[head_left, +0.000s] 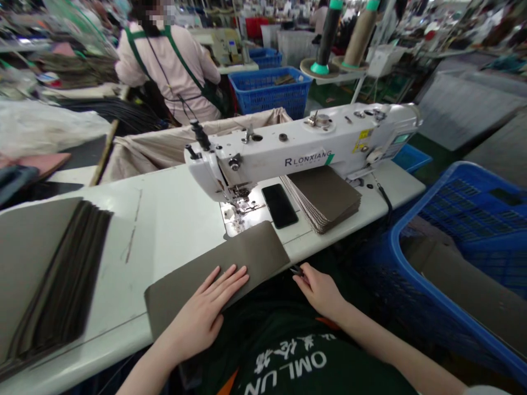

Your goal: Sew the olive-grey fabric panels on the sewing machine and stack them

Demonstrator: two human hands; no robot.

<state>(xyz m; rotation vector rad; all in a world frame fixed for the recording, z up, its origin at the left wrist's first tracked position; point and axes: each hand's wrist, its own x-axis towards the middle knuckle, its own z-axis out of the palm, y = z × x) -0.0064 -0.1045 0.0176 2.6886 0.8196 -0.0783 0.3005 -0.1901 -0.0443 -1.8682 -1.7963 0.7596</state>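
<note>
Head view: olive-brown panel (257, 247) lies on the bench (173, 236) in front of the industrial sewing machine (263, 156), not under the presser foot (242, 208). From where I'm standing, step in hand looks like edge or corner work on that panel. Left hand (201, 312): fingers straight, slightly spread, laid flat on top, pinching nothing. Right hand (320, 286): fingers curled closed round a small snips-like tool (296, 270), tip just beside the panel's right corner; can't tell exactly what tool. My read: next move calls for steady left-hand pressure and careful tip control.
</note>
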